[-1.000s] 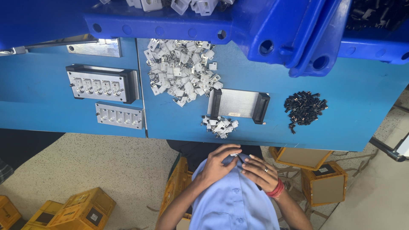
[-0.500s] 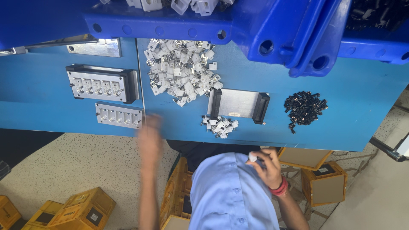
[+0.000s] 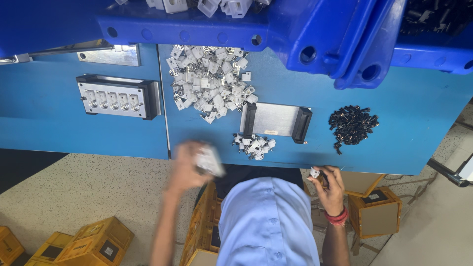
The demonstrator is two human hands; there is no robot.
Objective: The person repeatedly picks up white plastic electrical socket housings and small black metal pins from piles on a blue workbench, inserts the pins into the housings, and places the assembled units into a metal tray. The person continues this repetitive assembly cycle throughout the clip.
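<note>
Left hand (image 3: 185, 165), blurred, raised at the blue table (image 3: 404, 128) edge, grips a grey metal plate (image 3: 209, 161). Right hand (image 3: 331, 187), curled, pinches a small white part (image 3: 314, 173) near the table edge.

The blue workbench (image 3: 409, 123) carries a large heap of white plastic parts (image 3: 209, 81) at its middle. A metal plate with black end blocks (image 3: 276, 119) lies beside it, a small cluster of white parts (image 3: 254, 145) at the near edge. Black small parts (image 3: 352, 124) lie toward the right end. A fixture with a row of sockets (image 3: 117, 96) sits toward the left end.
</note>
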